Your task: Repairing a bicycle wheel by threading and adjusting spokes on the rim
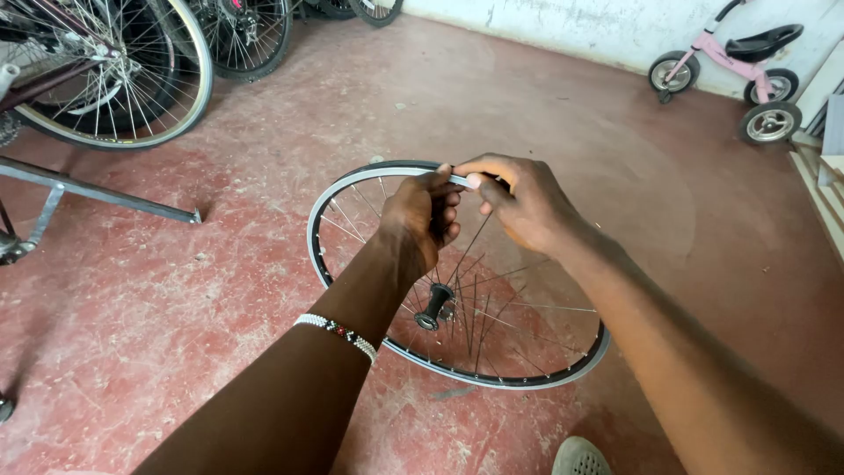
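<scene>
While the wheel stands tilted on the red floor, both hands grip the top of its rim — the left hand curled over it, the right hand pinching just beside — with the hub below and a pink tricycle well apart.

Open red concrete floor lies beyond the silver-rimmed spoked bicycle wheel, giving free passage ahead. Within the rim, thin spokes and the black hub bar any reach through. To the left, the grey metal stand bar and the large tyred bicycle wheels obstruct. To the far right, the pink child's tricycle and pale stacked boards narrow the way along the wall.
</scene>
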